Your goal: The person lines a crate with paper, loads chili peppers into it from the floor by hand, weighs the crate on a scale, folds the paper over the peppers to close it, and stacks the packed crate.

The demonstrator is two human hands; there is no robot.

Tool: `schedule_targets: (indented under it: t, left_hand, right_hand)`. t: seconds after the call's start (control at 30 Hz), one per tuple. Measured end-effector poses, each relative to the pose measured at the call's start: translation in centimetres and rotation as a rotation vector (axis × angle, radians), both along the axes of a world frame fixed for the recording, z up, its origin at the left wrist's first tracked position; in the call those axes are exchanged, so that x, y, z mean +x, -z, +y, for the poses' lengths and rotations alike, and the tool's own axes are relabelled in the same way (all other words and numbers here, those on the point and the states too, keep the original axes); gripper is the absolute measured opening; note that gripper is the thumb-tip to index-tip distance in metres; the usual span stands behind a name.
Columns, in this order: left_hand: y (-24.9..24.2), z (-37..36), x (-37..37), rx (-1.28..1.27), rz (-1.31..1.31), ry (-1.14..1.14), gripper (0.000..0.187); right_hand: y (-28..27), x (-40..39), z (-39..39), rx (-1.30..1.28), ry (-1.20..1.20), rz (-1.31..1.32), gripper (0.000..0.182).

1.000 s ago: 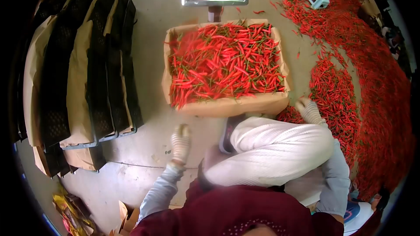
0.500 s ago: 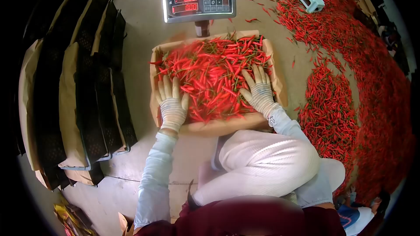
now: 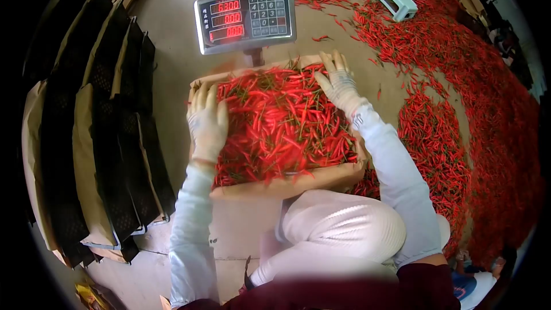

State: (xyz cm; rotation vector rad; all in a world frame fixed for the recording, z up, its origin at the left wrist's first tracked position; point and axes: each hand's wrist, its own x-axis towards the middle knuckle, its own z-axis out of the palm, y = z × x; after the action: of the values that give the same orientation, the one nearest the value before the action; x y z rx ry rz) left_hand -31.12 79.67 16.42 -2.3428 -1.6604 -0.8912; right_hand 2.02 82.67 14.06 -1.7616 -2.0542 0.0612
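Note:
A paper-lined box (image 3: 287, 188) heaped with red chili peppers (image 3: 275, 126) sits in front of me, below the scale display (image 3: 245, 20). My left hand (image 3: 206, 123), in a pale knit glove, lies along the box's left edge, its fingers stretched out and the thumb apart over the chilies. At the back right corner, my right hand (image 3: 340, 85), gloved likewise, rests with spread fingers over the paper edge and nearby peppers. Neither hand grips anything visible. The display's top row of red digits reads 6300. The scale's platform is hidden under the box.
Stacked black crates (image 3: 103, 155) with brown paper liners line the left side. Loose chilies (image 3: 493, 120) cover the floor at right, around a white stool (image 3: 396, 3). Another person's arm and blue-and-white clothing (image 3: 473, 287) show at bottom right.
Both hands have moved farther back along the box, the left to its left edge, the right to the back right corner. The display's top row changed from 6260 to 6300. The view shifted slightly.

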Motion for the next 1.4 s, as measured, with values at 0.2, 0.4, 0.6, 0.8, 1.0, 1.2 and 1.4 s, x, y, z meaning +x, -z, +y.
schedule_targets:
  t: [0.2,0.4,0.6,0.8,1.0,1.2,1.4]
  left_hand:
    - [2.3,5.4,3.5,-0.497,0.2,0.223,0.047]
    - [3.4,4.6,2.1,-0.273,0.238,0.47,0.041]
    - [-4.8,-2.5,-0.9,-0.073,0.061,0.081,0.022]
    - [-0.6,-17.5,-6.3,-0.806,0.008,-0.277,0.044]
    - [-2.4,-19.2,-5.4,-0.723,-0.729,-0.113,0.015]
    - [-14.8,-20.7,-8.0,-0.628,-1.048,-0.096,0.016]
    - [-10.7,-29.8,-19.0,-0.935,-0.97,-0.271,0.029]
  right_hand:
    - [0.2,-1.5,1.6,-0.265,-0.291,-0.056,0.058]
    - [3.1,-2.4,-0.1,-0.055,-0.264,-0.363,0.048]
    - [-0.3,-0.6,-4.3,0.04,-0.156,-0.338,0.046]
    - [-0.9,3.0,-10.7,0.02,-0.034,0.226,0.038]
    - [-3.2,1.8,-12.6,0.048,-0.105,0.182,0.031]
    - [-5.7,2.7,-13.1,0.072,-0.13,0.167,0.029]
    - [-3.8,5.7,-13.8,0.021,-0.085,0.152,0.031]
